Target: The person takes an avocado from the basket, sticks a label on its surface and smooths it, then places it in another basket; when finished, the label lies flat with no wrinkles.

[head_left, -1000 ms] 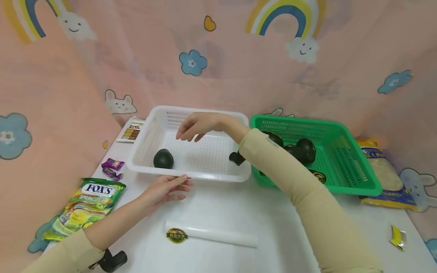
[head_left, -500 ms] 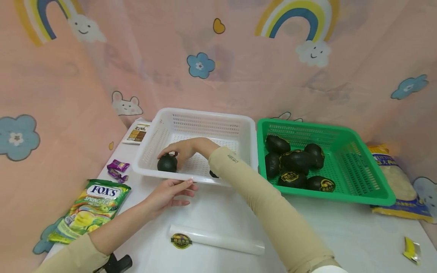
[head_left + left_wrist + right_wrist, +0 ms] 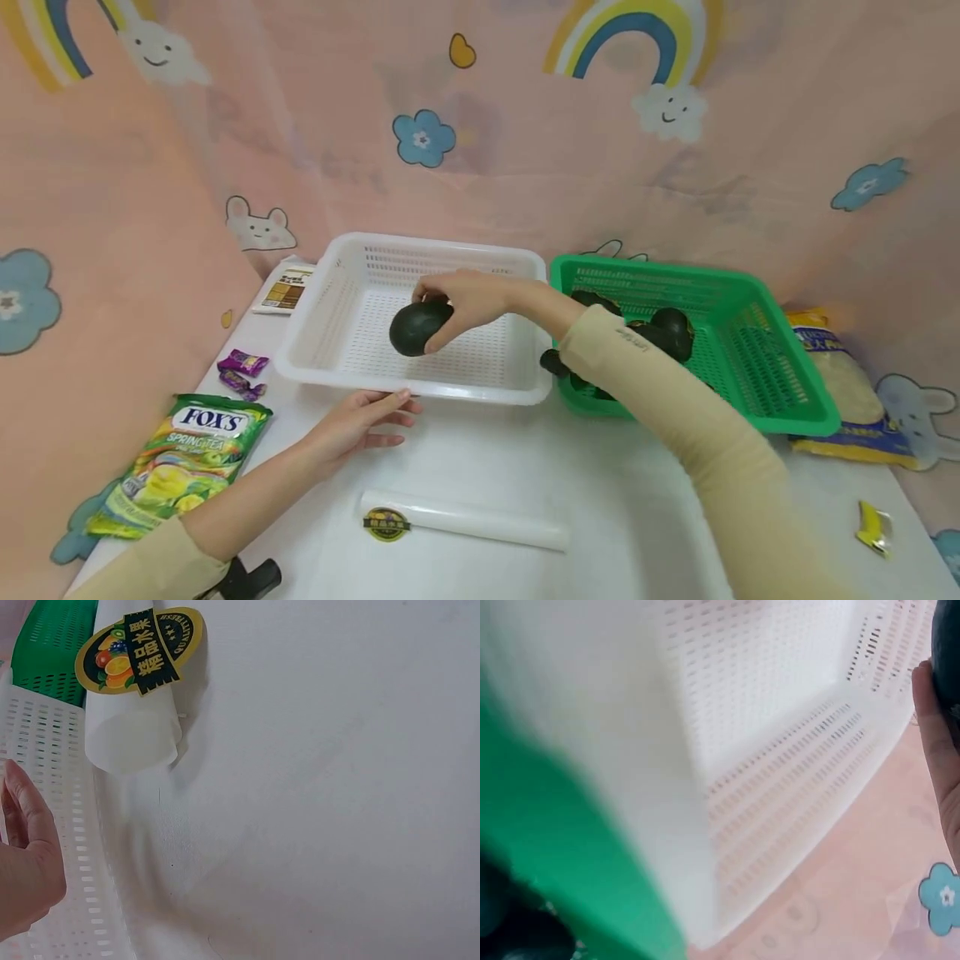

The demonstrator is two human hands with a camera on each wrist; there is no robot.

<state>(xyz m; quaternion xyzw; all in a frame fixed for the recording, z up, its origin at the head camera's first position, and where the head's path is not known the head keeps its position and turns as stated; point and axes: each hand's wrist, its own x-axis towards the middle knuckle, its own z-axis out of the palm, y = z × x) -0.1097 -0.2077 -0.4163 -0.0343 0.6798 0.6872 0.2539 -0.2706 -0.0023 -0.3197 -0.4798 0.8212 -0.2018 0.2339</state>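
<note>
In the head view my right hand [image 3: 474,298] grips a dark green avocado [image 3: 415,332], thumb on the near side and fingers on the far side. It holds the fruit over the white basket [image 3: 517,393], whose visible floor is bare. In the right wrist view a finger lies along the avocado [image 3: 949,652] at the right edge. My left hand [image 3: 358,429] stays at the basket's front rim, its thumb at the rim and its fingers loosely extended below. The green basket [image 3: 757,367] to the right contains several avocados [image 3: 670,333], partly hidden by the right sleeve.
A white roll [image 3: 487,527] with a fruit label [image 3: 387,523] lies in front. To the left are a FOX'S candy bag [image 3: 187,467], purple wrapped candies [image 3: 243,363] and a flat packet [image 3: 287,289]. A yellow-blue bag [image 3: 847,387] and a yellow wrapper [image 3: 872,527] lie at right.
My right hand reached down to the avocado at the white basket's front left, took hold of it, and carried it up and to the right. The left hand stays at the rim.
</note>
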